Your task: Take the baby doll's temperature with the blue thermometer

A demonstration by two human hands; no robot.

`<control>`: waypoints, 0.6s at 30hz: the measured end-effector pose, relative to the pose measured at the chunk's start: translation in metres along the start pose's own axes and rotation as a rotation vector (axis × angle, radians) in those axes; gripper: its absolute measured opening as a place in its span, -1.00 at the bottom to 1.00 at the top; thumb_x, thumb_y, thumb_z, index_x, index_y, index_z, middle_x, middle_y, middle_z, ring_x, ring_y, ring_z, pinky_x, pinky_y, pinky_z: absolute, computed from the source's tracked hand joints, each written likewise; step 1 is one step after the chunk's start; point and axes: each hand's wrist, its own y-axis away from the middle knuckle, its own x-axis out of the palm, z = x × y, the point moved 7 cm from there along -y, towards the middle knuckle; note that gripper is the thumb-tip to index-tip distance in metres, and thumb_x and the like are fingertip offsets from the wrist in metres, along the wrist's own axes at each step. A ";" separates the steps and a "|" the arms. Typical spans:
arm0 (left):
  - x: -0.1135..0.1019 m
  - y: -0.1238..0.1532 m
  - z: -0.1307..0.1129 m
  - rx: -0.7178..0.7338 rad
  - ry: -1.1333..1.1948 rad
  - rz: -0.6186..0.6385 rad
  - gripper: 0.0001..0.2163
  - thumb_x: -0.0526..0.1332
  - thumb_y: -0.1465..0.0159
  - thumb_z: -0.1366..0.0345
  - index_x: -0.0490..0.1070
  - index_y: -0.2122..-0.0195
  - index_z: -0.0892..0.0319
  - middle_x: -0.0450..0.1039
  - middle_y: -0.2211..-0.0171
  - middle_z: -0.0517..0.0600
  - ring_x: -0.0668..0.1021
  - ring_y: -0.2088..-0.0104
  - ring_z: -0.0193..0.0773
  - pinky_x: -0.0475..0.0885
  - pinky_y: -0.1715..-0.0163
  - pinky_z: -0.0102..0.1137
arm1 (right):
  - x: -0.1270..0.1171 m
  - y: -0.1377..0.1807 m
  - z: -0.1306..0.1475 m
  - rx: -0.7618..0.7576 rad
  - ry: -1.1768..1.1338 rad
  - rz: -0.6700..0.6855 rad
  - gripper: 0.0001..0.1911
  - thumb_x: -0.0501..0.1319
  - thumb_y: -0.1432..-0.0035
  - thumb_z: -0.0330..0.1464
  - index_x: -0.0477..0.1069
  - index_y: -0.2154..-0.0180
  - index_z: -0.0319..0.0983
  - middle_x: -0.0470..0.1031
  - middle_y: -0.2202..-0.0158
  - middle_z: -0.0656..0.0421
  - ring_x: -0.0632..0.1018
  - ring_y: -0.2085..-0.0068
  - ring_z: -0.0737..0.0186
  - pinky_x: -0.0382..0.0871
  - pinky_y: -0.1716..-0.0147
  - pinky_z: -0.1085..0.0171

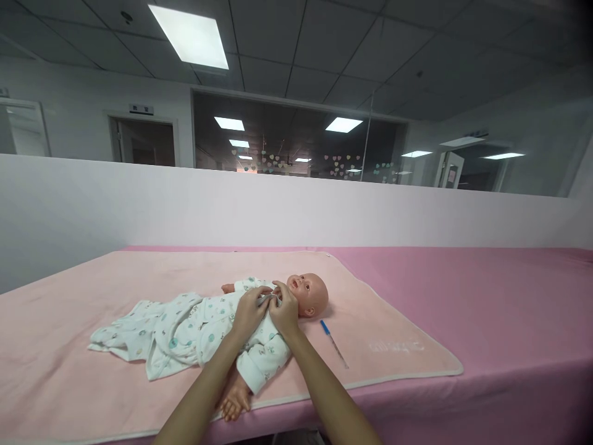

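Note:
A baby doll (315,295) lies on its back, its bald head to the right. It wears a white baby gown (185,327) with small green and blue prints, whose skirt spreads out to the left. At the gown's neckline, just below the doll's chin, my left hand (250,310) and my right hand (284,308) are close together, fingers bent and pinched on the collar fabric. Whether a tie or a snap is between the fingertips is too small to make out. One doll hand (236,400) shows beyond the near sleeve, beside my left forearm.
A thin clear stick with a blue end (325,327), perhaps a thermometer, lies right of the doll's head. Under everything is a peach blanket (393,321) on a pink table cover (500,309). Behind stands a low white partition (296,210).

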 end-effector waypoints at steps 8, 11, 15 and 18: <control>-0.001 -0.002 -0.002 -0.017 0.083 0.027 -0.74 0.06 -0.07 0.44 0.39 0.22 0.13 0.47 0.31 -0.02 0.48 0.27 -0.24 0.33 0.24 -0.37 | 0.001 0.000 -0.001 0.038 -0.001 0.019 -0.45 -0.06 0.09 -0.59 0.20 -0.01 -0.28 0.45 0.38 0.11 0.47 0.35 0.27 0.37 0.36 0.33; -0.001 -0.002 -0.001 -0.029 0.072 0.030 -0.78 0.07 -0.09 0.40 0.39 0.25 0.14 0.47 0.33 -0.02 0.48 0.28 -0.24 0.33 0.24 -0.36 | 0.002 0.001 -0.002 0.052 -0.007 0.027 -0.44 -0.06 0.11 -0.59 0.20 -0.01 -0.28 0.43 0.40 0.13 0.46 0.36 0.27 0.37 0.35 0.32; -0.001 -0.001 0.000 -0.024 0.057 0.021 -0.81 0.07 -0.12 0.36 0.39 0.25 0.15 0.47 0.33 -0.01 0.48 0.28 -0.23 0.34 0.24 -0.36 | -0.001 0.000 0.001 0.024 -0.019 0.011 -0.45 -0.05 0.14 -0.59 0.24 0.03 -0.28 0.43 0.38 0.12 0.46 0.34 0.27 0.36 0.30 0.31; -0.001 -0.001 0.002 -0.040 0.061 0.015 -0.81 0.07 -0.13 0.34 0.38 0.23 0.14 0.48 0.33 0.00 0.49 0.29 -0.22 0.34 0.25 -0.35 | -0.004 -0.001 0.007 -0.014 -0.028 0.016 -0.46 -0.04 0.15 -0.59 0.27 0.06 -0.28 0.44 0.38 0.13 0.45 0.33 0.28 0.36 0.30 0.32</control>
